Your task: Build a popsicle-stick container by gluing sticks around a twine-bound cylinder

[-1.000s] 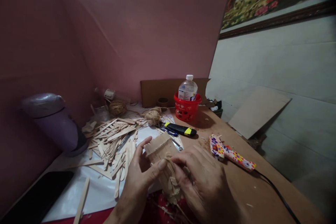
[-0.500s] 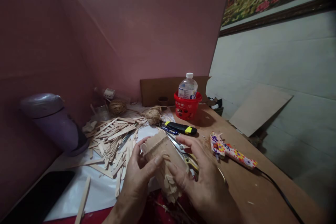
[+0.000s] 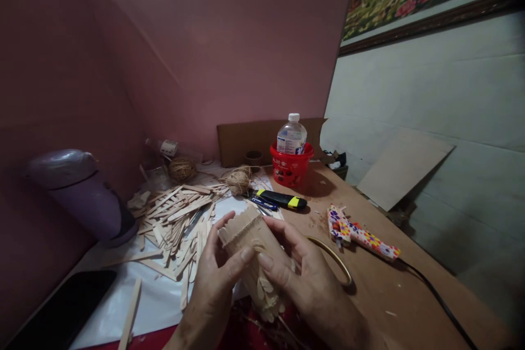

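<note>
A small craft piece (image 3: 259, 249) made of pale wooden sticks, with a twine band near its top and small leaf-like pieces on its face, is tilted between my hands. My left hand (image 3: 219, 276) grips its left side, thumb on the front face. On the right side, my right hand (image 3: 301, 270) holds it too, its thumb pressed on the front beside the left thumb and its fingers round the edge. A twine strand trails below the piece.
Loose wooden sticks (image 3: 176, 224) are heaped at left, near a purple bottle (image 3: 92, 197) and a black phone (image 3: 68, 306). Behind are twine balls (image 3: 238, 179), a utility knife (image 3: 282, 199) and a red bucket (image 3: 290, 167). A flowered glue gun (image 3: 361, 236) with a cord lies right.
My right hand's fingers, raised off the piece before, have closed onto its right edge. The view has shifted slightly, and the piece is turned a little.
</note>
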Demonstrator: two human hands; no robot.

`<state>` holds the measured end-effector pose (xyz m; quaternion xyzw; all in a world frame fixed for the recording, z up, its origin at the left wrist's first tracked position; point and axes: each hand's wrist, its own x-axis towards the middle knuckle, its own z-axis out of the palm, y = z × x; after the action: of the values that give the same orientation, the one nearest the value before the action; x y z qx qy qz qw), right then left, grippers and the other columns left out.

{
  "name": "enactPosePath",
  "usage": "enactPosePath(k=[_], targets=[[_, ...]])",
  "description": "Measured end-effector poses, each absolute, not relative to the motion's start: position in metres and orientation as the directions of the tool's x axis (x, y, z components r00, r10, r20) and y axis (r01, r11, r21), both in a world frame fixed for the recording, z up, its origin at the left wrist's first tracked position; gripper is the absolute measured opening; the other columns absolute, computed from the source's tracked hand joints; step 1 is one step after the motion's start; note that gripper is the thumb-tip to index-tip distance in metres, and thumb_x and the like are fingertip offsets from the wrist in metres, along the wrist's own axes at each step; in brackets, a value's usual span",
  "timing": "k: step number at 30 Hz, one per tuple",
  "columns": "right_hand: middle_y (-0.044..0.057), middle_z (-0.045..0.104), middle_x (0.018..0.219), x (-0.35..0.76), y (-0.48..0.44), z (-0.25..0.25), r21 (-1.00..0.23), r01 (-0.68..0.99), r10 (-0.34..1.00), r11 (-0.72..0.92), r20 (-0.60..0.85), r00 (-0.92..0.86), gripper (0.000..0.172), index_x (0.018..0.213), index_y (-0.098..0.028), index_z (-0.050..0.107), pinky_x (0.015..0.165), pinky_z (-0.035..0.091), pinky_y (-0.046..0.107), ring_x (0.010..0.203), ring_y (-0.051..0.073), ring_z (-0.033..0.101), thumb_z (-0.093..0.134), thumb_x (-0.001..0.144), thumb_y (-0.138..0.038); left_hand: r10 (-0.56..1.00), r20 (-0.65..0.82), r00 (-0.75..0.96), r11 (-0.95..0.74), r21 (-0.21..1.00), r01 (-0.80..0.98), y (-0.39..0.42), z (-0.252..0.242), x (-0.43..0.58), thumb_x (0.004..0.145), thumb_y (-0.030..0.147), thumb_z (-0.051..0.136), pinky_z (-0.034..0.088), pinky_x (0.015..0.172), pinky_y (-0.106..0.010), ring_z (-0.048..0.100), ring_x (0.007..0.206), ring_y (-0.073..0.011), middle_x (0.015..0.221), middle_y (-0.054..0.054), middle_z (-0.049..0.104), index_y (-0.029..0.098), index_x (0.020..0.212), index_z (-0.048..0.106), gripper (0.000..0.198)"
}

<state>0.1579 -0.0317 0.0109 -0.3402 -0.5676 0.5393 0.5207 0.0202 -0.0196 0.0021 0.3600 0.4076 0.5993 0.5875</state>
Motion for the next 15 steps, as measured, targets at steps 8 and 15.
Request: enactPosePath(k=[8,15], targets=[[0.009,0.062,0.121,0.1574,-0.0307,0.0083,-0.962,-0.176,0.949,0.207,0.241,-0.202,0.041,0.124,-0.022,0.051,0.094,0.051,0.042,0.105,0.022,0.063,0.062,0.086,-0.032,0.998,-0.036,-0.059,0.01,0.92,-0.392,-0.0175,-0.0017,0.0202,0.058,0.036,0.081,0.05,0.081,-0.036,0.063,0.096,-0.028,0.108,-0.012,0.067,0.018,0.122,0.05,0.074],[0.01,0.061,0.122,0.1561,-0.0329,0.0062,-0.96,-0.216,0.953,0.181,0.225,-0.205,0.04,0.123,-0.022,0.051,0.089,0.053,0.041,0.107,0.024,0.062,0.061,0.086,-0.035,0.999,-0.036,0.017,0.04,0.931,-0.363,-0.0234,0.0052,0.0181,0.065,0.035,0.078,0.051,0.075,-0.035,0.064,0.095,-0.0293,0.106,-0.013,0.067,0.018,0.124,0.049,0.068]])
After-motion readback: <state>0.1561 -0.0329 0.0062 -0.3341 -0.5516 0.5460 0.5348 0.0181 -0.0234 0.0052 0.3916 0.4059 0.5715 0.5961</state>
